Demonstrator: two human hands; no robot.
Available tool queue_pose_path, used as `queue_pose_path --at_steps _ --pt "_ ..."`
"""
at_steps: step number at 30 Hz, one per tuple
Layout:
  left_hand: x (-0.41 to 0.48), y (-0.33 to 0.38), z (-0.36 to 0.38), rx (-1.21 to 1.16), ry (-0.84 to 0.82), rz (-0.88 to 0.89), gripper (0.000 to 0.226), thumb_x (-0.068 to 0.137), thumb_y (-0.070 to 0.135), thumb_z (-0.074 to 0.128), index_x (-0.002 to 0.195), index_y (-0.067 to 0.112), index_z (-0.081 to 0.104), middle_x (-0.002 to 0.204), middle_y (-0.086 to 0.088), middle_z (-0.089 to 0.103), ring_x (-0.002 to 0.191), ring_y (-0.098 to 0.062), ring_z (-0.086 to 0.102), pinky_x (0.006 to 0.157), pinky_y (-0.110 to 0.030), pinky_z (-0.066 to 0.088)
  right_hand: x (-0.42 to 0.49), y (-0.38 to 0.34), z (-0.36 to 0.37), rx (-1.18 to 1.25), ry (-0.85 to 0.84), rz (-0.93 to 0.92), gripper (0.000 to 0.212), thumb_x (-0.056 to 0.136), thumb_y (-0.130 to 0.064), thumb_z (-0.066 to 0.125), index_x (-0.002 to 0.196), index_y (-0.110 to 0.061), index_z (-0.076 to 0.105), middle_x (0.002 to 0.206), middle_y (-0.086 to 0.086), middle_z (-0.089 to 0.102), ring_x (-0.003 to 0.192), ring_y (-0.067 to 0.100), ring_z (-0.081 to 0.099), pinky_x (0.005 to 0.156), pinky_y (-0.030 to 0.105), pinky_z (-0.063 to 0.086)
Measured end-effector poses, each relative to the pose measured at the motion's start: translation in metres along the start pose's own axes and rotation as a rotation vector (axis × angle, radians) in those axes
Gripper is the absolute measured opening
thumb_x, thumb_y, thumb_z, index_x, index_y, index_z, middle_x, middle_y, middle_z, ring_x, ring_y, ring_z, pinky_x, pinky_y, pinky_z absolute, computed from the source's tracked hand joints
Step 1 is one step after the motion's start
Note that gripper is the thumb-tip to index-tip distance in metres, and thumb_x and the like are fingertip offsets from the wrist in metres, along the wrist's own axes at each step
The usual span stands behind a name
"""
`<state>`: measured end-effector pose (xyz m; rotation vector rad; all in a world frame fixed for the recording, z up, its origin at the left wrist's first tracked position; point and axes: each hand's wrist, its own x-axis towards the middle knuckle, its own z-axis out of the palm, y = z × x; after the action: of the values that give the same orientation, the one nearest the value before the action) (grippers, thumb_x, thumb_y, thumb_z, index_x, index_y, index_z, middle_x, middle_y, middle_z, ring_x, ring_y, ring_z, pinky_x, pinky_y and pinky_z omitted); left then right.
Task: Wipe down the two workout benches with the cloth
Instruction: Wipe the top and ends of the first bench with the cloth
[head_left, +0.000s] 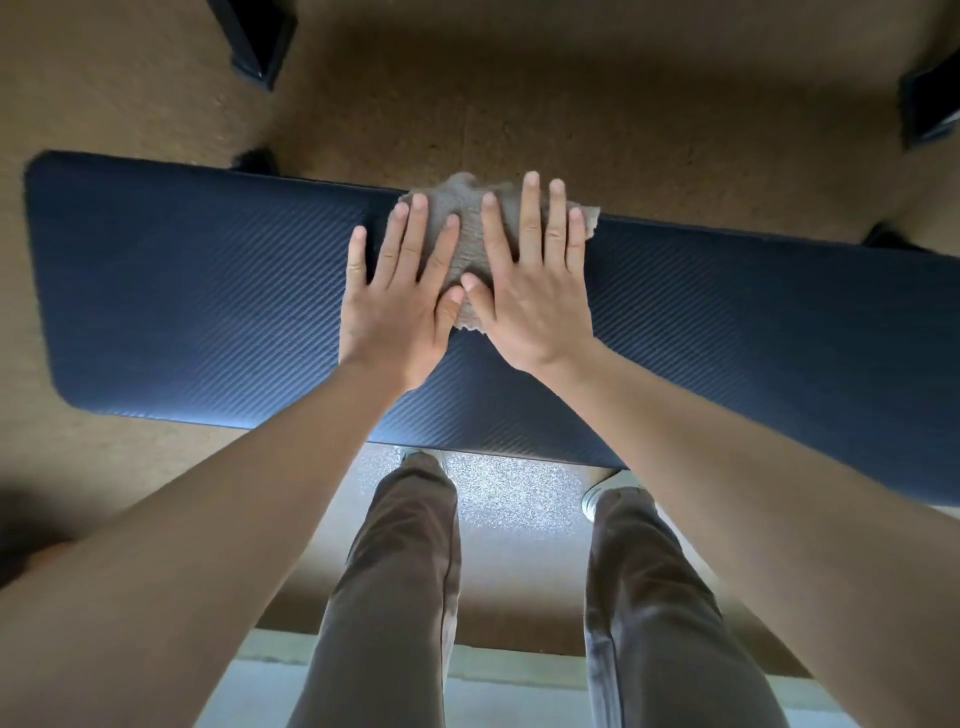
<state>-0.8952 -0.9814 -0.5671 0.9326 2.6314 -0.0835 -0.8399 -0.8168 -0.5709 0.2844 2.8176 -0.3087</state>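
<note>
A long dark blue padded bench (197, 291) with a ribbed surface runs across the view from left to right. A crumpled beige cloth (464, 234) lies on its far half near the middle. My left hand (400, 296) and my right hand (530, 291) both press flat on the cloth, fingers spread, thumbs touching. The cloth's far edge hangs over the bench's far edge. Much of the cloth is hidden under my palms. Only this one bench pad shows fully.
Brown carpet (623, 104) surrounds the bench. Dark equipment parts stand at the top left (254, 41) and top right (930, 104). My legs in brown trousers (395, 597) and light shoes stand close to the near edge of the bench.
</note>
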Motion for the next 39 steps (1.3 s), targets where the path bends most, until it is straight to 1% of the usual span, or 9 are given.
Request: queue_pose_path --at_steps 3,6,9,13,17,24,28,31,39 --pt "-0.006 -0.016 -0.007 0.007 0.001 -0.066 0.065 0.11 0.049 0.014 0.166 0.017 0.001 0.173 -0.017 -0.001 0.16 -0.03 0.002 0.128 -0.057 0.005 0.015 -0.015 -0.001 -0.017 -0.017 -0.111 0.071 0.105 -0.06 0.027 0.165 -0.027 0.01 0.17 0.026 0.002 0.156 0.048 0.001 0.126 0.061 0.006" --pt "-0.004 -0.022 -0.015 -0.025 0.013 -0.034 0.062 0.111 0.042 0.021 0.165 0.015 0.012 0.172 -0.018 0.005 0.159 -0.033 0.008 0.129 -0.055 0.006 0.014 -0.007 -0.003 -0.032 -0.016 -0.196 0.068 0.106 -0.058 0.027 0.165 -0.029 0.01 0.171 0.022 0.004 0.157 0.045 0.004 0.127 0.059 0.008" --pt "0.009 -0.016 -0.016 -0.04 -0.017 0.081 0.062 0.11 0.039 0.018 0.166 0.016 0.003 0.173 -0.014 -0.003 0.16 -0.033 -0.002 0.13 -0.052 0.003 0.003 0.01 -0.005 -0.028 -0.007 -0.232 0.064 0.109 -0.05 0.026 0.165 -0.022 0.011 0.17 0.024 0.005 0.158 0.041 0.005 0.128 0.054 0.008" --pt "0.028 0.022 -0.015 -0.026 -0.05 0.161 0.067 0.109 0.046 0.014 0.165 0.013 -0.003 0.173 -0.016 -0.006 0.159 -0.037 -0.006 0.129 -0.053 0.002 -0.017 0.047 -0.009 -0.018 -0.022 -0.154 0.064 0.11 -0.046 0.025 0.165 -0.017 0.009 0.17 0.025 0.005 0.159 0.039 0.004 0.129 0.051 0.007" --pt "0.035 0.08 -0.012 0.01 -0.07 0.162 0.07 0.109 0.05 0.014 0.164 0.011 -0.006 0.172 -0.019 -0.009 0.159 -0.039 -0.008 0.128 -0.055 0.001 -0.042 0.098 -0.019 -0.03 -0.024 -0.114 0.064 0.11 -0.043 0.027 0.165 -0.016 0.009 0.17 0.023 0.006 0.159 0.037 0.006 0.129 0.051 0.008" --pt "0.049 0.196 -0.009 0.04 -0.062 0.192 0.073 0.108 0.054 0.013 0.164 0.011 -0.005 0.171 -0.024 -0.003 0.158 -0.044 -0.001 0.127 -0.057 0.003 -0.089 0.191 -0.028 -0.11 -0.052 -0.003 0.07 0.106 -0.039 0.037 0.165 -0.012 0.01 0.172 0.015 0.008 0.159 0.035 0.007 0.128 0.054 0.0" --pt "0.062 0.255 -0.008 0.037 -0.059 0.261 0.071 0.108 0.055 0.012 0.164 0.013 -0.002 0.171 -0.023 0.0 0.158 -0.044 0.001 0.127 -0.06 0.005 -0.118 0.243 -0.032 -0.123 -0.083 0.089 0.077 0.104 -0.045 0.039 0.165 -0.015 0.003 0.173 0.007 0.002 0.158 0.036 0.006 0.125 0.059 -0.004" --pt "0.072 0.305 -0.007 0.022 -0.069 0.348 0.071 0.108 0.055 0.016 0.165 0.015 -0.002 0.172 -0.02 -0.003 0.159 -0.041 -0.003 0.128 -0.059 0.003 -0.144 0.288 -0.031 -0.105 -0.101 0.177 0.073 0.106 -0.042 0.033 0.165 -0.016 -0.001 0.174 0.004 -0.001 0.158 0.036 0.005 0.124 0.058 -0.006" --pt "0.098 0.42 -0.005 0.064 -0.053 0.537 0.072 0.108 0.055 0.024 0.166 0.019 -0.001 0.173 -0.017 -0.006 0.159 -0.039 -0.006 0.127 -0.06 0.006 -0.205 0.393 -0.036 -0.036 -0.134 0.395 0.065 0.108 -0.052 0.025 0.165 -0.027 0.007 0.174 0.002 0.004 0.157 0.04 0.009 0.124 0.06 -0.001"
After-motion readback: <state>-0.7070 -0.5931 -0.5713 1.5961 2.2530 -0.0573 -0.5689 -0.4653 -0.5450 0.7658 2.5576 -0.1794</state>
